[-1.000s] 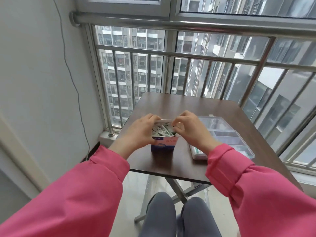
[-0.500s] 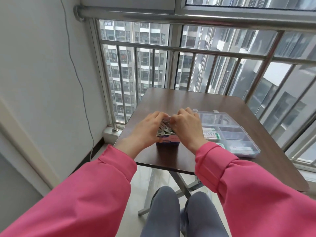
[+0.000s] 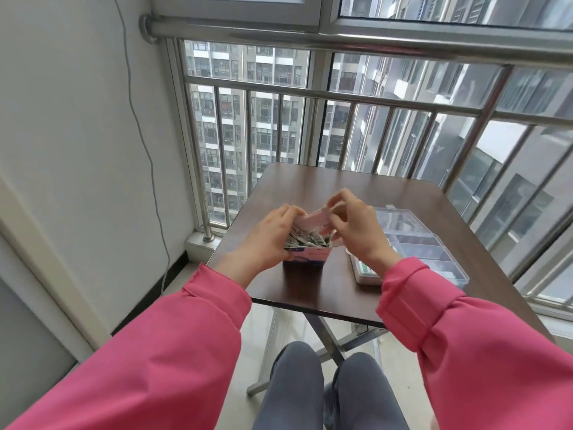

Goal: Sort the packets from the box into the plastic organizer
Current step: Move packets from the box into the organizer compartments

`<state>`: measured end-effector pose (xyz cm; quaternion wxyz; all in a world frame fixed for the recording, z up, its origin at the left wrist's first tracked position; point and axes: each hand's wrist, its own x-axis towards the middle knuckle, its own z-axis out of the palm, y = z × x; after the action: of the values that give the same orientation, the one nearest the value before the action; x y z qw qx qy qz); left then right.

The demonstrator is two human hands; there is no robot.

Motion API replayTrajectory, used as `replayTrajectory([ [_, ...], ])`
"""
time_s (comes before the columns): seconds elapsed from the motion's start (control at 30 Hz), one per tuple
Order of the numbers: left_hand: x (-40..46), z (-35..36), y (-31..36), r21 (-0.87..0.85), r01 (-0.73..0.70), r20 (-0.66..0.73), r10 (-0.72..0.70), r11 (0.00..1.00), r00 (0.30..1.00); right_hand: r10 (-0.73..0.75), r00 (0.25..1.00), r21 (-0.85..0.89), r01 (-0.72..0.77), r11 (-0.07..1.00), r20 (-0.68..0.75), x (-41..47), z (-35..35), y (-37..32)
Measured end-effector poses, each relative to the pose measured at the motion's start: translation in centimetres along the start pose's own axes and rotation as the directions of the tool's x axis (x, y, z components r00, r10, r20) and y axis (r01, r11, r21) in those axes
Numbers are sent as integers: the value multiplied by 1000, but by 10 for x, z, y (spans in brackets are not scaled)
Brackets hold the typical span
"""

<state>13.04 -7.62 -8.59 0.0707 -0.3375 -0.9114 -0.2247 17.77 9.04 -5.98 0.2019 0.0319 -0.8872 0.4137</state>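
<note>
A small pink and blue box [image 3: 307,257] stands near the front of the brown table [image 3: 341,187], its top open and full of several small packets [image 3: 305,240]. My left hand [image 3: 269,234] grips the box's left side and its fingers reach the raised pink flap [image 3: 311,218]. My right hand [image 3: 353,226] pinches the right end of that flap above the packets. The clear plastic organizer [image 3: 418,243] lies open just right of the box, partly behind my right wrist, with a few packets in its near compartments.
A metal railing [image 3: 341,97] and window run along the table's far and right sides. A white wall with a hanging cable [image 3: 145,150] is on the left. My knees [image 3: 325,386] sit under the table's front edge.
Both hands have lifted from the box's top, and the pink flap now stands raised between them. The camera has tilted, so the table sits lower in view.
</note>
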Motion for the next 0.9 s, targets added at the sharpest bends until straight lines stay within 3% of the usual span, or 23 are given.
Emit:
replayTrajectory([
  [0.13,0,0,1,31,0,7,0,1000,1000,33,999,50,-32,998,-29,2,-3,6],
  [0.37,13,-7,10,356,53,25,-66,933,998,189,981,405,-156,901,-44,-2,-26,15],
  [0.53,26,-8,25,403,123,157,-201,907,967,184,981,270,-163,949,-55,-7,-47,23],
  [0.6,29,-4,36,327,88,112,-131,941,985,195,979,310,-170,935,-52,-7,-56,27],
  [0.7,35,6,59,-19,-16,-95,14,1000,995,227,973,358,-198,912,-38,-8,-69,33],
  [0.77,38,12,73,-209,-56,-165,21,976,986,239,970,344,-214,914,-32,-9,-77,38],
  [0.9,47,24,92,-400,-50,-181,-25,915,983,260,965,315,-235,920,-38,-11,-93,50],
])
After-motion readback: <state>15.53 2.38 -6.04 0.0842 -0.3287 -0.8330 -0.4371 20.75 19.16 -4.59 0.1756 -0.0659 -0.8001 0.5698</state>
